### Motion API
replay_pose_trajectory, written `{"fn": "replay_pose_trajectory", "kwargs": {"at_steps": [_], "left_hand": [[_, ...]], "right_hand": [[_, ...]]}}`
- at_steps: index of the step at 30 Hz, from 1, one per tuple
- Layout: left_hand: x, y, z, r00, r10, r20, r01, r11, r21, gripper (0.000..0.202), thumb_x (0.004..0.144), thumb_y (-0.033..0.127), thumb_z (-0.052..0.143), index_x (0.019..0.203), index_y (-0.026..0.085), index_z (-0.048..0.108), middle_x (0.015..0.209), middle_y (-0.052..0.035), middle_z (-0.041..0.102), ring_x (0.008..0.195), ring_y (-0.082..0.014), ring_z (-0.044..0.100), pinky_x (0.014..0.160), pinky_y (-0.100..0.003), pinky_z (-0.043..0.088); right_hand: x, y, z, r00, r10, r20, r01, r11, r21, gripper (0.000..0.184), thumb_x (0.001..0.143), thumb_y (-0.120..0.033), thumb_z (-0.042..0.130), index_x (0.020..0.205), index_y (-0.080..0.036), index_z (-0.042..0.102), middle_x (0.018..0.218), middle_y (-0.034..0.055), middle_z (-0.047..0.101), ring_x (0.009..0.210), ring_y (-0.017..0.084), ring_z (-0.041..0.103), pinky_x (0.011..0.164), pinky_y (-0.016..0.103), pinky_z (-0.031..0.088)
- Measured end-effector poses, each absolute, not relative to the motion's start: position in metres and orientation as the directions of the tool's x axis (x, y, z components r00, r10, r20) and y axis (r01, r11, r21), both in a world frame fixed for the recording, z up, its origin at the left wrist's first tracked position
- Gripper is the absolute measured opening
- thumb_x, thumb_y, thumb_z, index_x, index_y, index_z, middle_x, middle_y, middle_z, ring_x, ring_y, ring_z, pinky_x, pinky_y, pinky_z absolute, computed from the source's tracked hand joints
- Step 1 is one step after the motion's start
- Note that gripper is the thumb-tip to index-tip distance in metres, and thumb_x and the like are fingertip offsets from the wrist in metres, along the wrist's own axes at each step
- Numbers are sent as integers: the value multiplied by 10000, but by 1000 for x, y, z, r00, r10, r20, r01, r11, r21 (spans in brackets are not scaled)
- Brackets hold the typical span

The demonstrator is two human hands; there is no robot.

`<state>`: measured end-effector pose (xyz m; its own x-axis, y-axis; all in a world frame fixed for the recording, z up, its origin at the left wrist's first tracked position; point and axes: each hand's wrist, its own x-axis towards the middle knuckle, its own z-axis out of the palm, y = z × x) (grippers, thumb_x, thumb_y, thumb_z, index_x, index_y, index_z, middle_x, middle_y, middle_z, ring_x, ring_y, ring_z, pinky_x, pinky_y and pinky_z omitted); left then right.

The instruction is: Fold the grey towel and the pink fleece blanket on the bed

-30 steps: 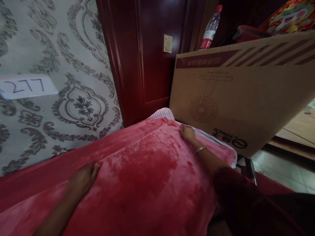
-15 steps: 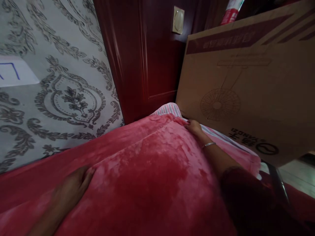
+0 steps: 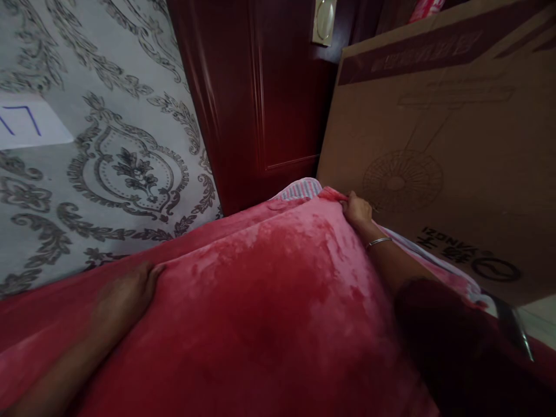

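Note:
A plush red and pink blanket (image 3: 269,289) spreads across the lower view, with a raised edge running from the left toward the far corner. My right hand (image 3: 358,209), with a silver bangle at the wrist, pinches the blanket's far right corner and holds it up a little. On the left, my left hand (image 3: 128,292) is closed on the blanket's edge, its fingertips partly hidden in the cloth. Beneath the far corner, a striped pink and grey cloth (image 3: 302,188) peeks out and continues along the right side.
Patterned wallpaper (image 3: 139,168) with a white paper label (image 3: 32,123) borders the left. A dark red wooden panel (image 3: 286,104) with a metal plate (image 3: 324,23) stands at the back. A large cardboard box (image 3: 469,150) leans close behind my right hand.
My right hand has moved right and slightly up, pulling the blanket's corner along. My left hand has shifted up a little with the edge. The view has tilted slightly.

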<state>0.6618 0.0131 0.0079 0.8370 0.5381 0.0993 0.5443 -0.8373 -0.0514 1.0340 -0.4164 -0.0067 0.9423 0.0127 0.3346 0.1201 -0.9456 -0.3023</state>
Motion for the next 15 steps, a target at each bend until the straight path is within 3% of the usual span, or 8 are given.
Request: {"fn": "replay_pose_trajectory", "kwargs": {"at_steps": [5,10,15], "left_hand": [[674,23,-17,855,517,46,512,-854,89,547,940,427,298,1221,130,661,1230,-172,724,1131,-349,677,984,-445,500],[674,33,-27,854,519,22,514,-850,115,617,923,458,282,1259,93,651,1258,-184,710,1178,-363,657,1051,-465,464],[673,33,-25,844,513,152,493,-856,151,561,899,515,323,1149,201,714,1174,-104,756,1108,-349,694,1002,-469,516]], "right_hand": [[1043,-414,-40,968,12,249,110,-916,-387,377,987,-341,488,1290,-159,621,1149,184,721,1097,300,663,880,337,470],[1050,-419,-41,982,53,182,137,-860,-491,368,970,-335,535,1271,-157,649,1226,177,699,1156,298,634,913,338,462],[1045,-446,-30,984,125,123,174,-806,-567,369,966,-364,577,1258,-158,668,1237,113,711,1099,234,654,874,270,482]]}}
